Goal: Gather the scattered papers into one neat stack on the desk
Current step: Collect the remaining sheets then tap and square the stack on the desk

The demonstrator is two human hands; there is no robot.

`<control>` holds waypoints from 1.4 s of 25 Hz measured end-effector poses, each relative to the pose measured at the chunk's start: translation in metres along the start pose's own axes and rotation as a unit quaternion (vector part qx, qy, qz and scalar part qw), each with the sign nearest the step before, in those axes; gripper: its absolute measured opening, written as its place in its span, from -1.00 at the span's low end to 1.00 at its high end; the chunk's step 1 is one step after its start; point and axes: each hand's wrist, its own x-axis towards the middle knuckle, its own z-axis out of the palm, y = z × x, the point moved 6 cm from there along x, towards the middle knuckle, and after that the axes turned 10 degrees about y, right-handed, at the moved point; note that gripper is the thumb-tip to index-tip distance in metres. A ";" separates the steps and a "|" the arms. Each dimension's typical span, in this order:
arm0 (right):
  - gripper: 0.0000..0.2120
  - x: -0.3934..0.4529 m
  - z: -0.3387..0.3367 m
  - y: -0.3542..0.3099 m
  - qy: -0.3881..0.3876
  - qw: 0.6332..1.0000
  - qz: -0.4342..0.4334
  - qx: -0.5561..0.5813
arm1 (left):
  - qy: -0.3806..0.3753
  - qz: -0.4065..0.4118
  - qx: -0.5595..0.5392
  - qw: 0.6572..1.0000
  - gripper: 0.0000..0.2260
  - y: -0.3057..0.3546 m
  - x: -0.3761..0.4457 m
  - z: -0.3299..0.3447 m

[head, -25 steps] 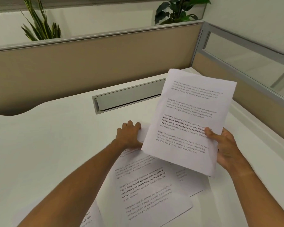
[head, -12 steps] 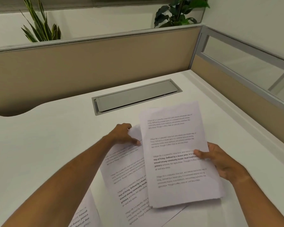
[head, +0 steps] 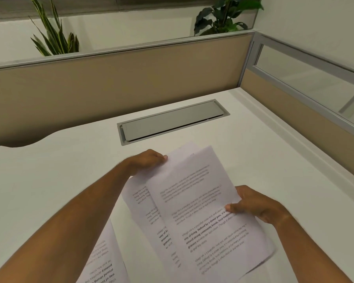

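Note:
Several white printed sheets overlap in front of me on the white desk [head: 49, 180]. My right hand [head: 255, 205] pinches the right edge of the top sheet [head: 208, 217], thumb on its printed face. Under it lies a second sheet [head: 143, 201], and my left hand [head: 145, 161] grips the upper left corner of the papers there. Another printed sheet [head: 104, 260] lies upside down to me at the lower left, partly hidden by my left forearm. The sheets are fanned, their edges out of line.
A grey cable-tray lid [head: 172, 121] is set into the desk beyond the papers. Beige partition panels [head: 131, 82] wall the desk at the back and along the right side. Two potted plants [head: 53, 37] stand behind the back partition.
My right hand has lowered the raised sheet down onto the papers on the desk. My left hand has gone from pressing flat on the lower sheet to gripping its upper corner.

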 end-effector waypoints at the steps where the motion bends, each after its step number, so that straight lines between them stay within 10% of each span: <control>1: -0.53 0.002 0.003 0.000 0.009 1.000 0.005 -0.018 | -0.006 -0.007 -0.004 1.000 -0.59 0.002 -0.001 0.001; 6: -0.59 0.003 0.025 -0.018 0.037 0.996 -0.048 -0.060 | 0.017 0.140 0.235 0.962 -0.72 0.033 -0.016 0.018; 10: -0.16 0.000 0.012 -0.064 0.183 0.967 -0.152 -0.088 | 0.050 0.265 0.220 0.938 -0.89 0.083 -0.059 -0.006; 20: -0.52 -0.019 0.057 -0.146 -0.019 0.973 -0.221 0.069 | 0.090 0.285 0.153 0.942 -0.79 0.125 -0.155 -0.097; 25: -0.52 -0.025 0.078 -0.150 -0.088 0.965 -0.206 0.134 | 0.401 0.173 -0.218 0.873 -0.60 0.024 -0.192 -0.172; 31: -0.46 -0.020 0.122 -0.135 -0.158 0.954 -0.150 0.206 | 0.147 0.059 -0.513 0.844 -0.40 -0.091 -0.215 -0.059; 35: -0.53 -0.024 0.173 -0.127 -0.198 0.951 -0.117 0.205 | 0.194 0.036 -0.476 0.857 -0.63 -0.104 -0.232 -0.051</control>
